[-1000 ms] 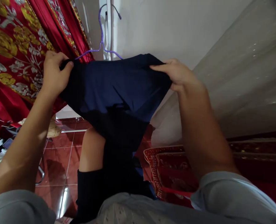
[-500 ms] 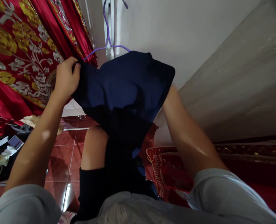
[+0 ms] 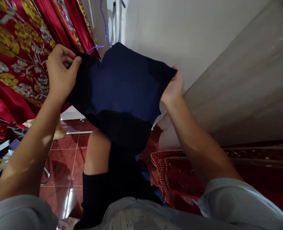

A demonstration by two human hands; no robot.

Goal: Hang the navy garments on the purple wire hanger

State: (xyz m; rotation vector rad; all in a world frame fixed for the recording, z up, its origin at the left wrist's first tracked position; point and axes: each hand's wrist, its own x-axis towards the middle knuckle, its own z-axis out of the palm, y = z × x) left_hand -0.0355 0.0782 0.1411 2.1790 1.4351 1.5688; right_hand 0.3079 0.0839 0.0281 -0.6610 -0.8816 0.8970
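Navy soft knit garment (image 3: 122,92): light, limp, drapes. We pinch its top corners, left hand (image 3: 58,73) and right hand (image 3: 172,91), fingers clenched on cloth.

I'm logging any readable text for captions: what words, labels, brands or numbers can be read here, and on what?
None can be read.
The dark blue garment, pinched at its top edge by the left hand and the right hand, shows no label or print.
The red curtain bears only gold and silver flowers.
The flat things on the floor at the left edge are too small and blurred to read.
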